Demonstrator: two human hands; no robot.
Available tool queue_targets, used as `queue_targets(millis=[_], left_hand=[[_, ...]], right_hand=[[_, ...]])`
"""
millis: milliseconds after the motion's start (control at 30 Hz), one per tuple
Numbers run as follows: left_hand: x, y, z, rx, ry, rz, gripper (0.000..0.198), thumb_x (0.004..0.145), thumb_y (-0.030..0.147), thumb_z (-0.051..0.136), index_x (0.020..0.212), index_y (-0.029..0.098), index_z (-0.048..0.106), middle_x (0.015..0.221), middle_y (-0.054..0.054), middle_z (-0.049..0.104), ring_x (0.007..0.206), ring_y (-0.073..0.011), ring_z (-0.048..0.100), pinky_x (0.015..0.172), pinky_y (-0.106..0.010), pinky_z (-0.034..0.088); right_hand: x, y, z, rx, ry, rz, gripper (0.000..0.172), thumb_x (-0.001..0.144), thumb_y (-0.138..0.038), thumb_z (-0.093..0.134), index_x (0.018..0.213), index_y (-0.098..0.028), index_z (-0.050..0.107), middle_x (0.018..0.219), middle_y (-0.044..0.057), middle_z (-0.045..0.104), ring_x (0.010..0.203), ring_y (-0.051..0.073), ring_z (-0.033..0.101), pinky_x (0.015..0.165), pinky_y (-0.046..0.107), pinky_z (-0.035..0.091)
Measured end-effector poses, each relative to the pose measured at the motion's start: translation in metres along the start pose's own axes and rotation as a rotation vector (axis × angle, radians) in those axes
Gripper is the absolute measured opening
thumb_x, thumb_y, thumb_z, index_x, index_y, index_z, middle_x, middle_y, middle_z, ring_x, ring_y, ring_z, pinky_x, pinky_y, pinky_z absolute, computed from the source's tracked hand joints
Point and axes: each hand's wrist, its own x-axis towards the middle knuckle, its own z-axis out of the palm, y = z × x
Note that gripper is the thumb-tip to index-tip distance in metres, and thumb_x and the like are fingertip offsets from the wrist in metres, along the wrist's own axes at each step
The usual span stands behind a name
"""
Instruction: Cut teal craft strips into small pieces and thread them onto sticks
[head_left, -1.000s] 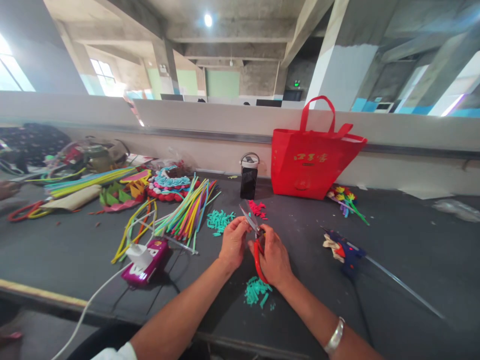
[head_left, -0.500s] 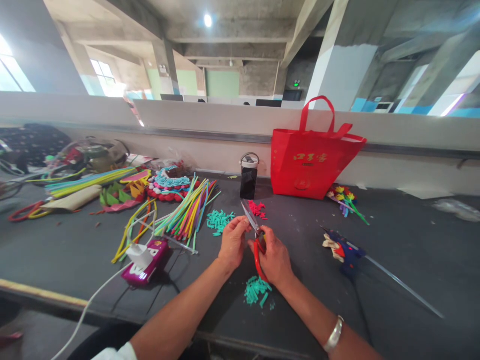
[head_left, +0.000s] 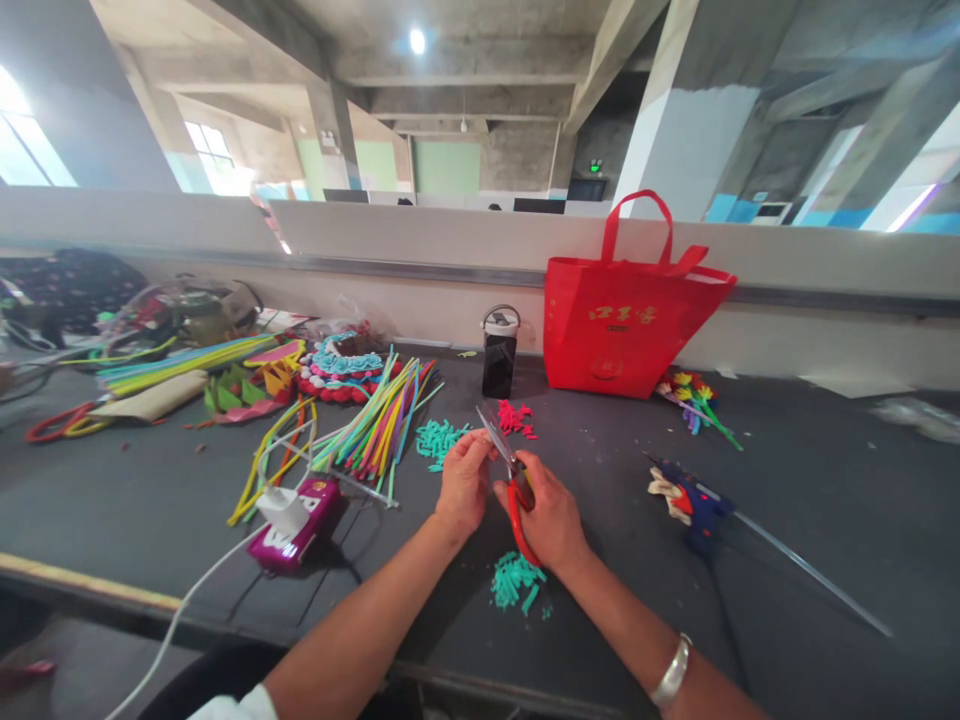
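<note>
My right hand (head_left: 553,508) is wrapped round the red handles of a pair of scissors (head_left: 516,500), whose blades point up and to the left. Beside the blades, my left hand (head_left: 465,483) is closed in a pinch; what sits between its fingertips is too small to make out. A heap of short teal pieces (head_left: 437,441) lies just beyond my left hand. Below the scissors is a second pile of teal clippings (head_left: 516,580). Small red pieces (head_left: 514,418) are gathered past the blade tips.
A purple power strip (head_left: 294,530) with a white plug and a bundle of coloured pipe cleaners (head_left: 386,420) lie left. At the back stand a black tumbler (head_left: 499,360) and a red bag (head_left: 630,325). A blue glue gun (head_left: 699,508) with a long stick rests right.
The scissor blades have shifted slightly down and left beside my left fingertips. Both hands stay in nearly the same place; the whole view has moved a little.
</note>
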Motion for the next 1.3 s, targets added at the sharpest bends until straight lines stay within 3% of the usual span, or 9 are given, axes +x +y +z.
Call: queue_targets(millis=[100, 367, 900, 1167, 1300], left_hand=[[-0.0006, 0.0034, 0.0019, -0.026, -0.038, 0.009, 0.019, 0.072, 0.031, 0.068, 0.065, 0.016, 0.059, 0.061, 0.003, 0.050, 0.059, -0.0091, 0.045, 0.062, -0.023, 0.037], [-0.0001, 0.0068, 0.0004, -0.062, -0.161, -0.102, 0.024, 0.073, 0.034, 0.067, 0.062, 0.016, 0.056, 0.061, 0.001, 0.051, 0.060, -0.0110, 0.048, 0.063, -0.025, 0.040], [-0.0005, 0.0048, -0.0024, -0.142, -0.225, -0.139, 0.022, 0.077, 0.029, 0.066, 0.064, 0.015, 0.056, 0.060, 0.003, 0.049, 0.057, -0.0089, 0.045, 0.061, -0.023, 0.036], [-0.0041, 0.0024, 0.0012, -0.121, -0.196, -0.146, 0.020, 0.075, 0.027, 0.068, 0.064, 0.014, 0.056, 0.058, 0.003, 0.047, 0.057, -0.0084, 0.041, 0.057, -0.022, 0.033], [-0.0053, 0.0011, 0.0010, -0.105, -0.199, -0.158, 0.023, 0.074, 0.029, 0.068, 0.063, 0.015, 0.055, 0.058, 0.003, 0.047, 0.056, -0.0085, 0.041, 0.056, -0.022, 0.032]], right_hand=[[-0.0004, 0.0006, 0.0014, -0.021, 0.000, -0.019, 0.043, 0.087, -0.042, 0.054, 0.124, -0.020, 0.047, 0.110, 0.010, 0.064, 0.099, 0.026, 0.063, 0.084, 0.037, 0.049], [0.0002, 0.0006, -0.0029, -0.044, -0.012, -0.033, 0.045, 0.088, -0.044, 0.052, 0.125, -0.019, 0.047, 0.105, 0.010, 0.066, 0.090, 0.025, 0.065, 0.079, 0.035, 0.050], [-0.0052, -0.0002, 0.0002, -0.050, -0.017, -0.034, 0.044, 0.091, -0.044, 0.049, 0.124, -0.016, 0.047, 0.088, 0.007, 0.069, 0.070, 0.020, 0.066, 0.063, 0.027, 0.048], [-0.0015, -0.0015, -0.0018, -0.023, -0.031, -0.018, 0.043, 0.090, -0.045, 0.048, 0.125, -0.019, 0.046, 0.099, 0.008, 0.068, 0.085, 0.022, 0.067, 0.073, 0.029, 0.050], [-0.0013, -0.0019, -0.0023, -0.003, -0.047, 0.012, 0.042, 0.090, -0.045, 0.048, 0.124, -0.020, 0.046, 0.096, 0.006, 0.068, 0.082, 0.022, 0.067, 0.072, 0.029, 0.050]])
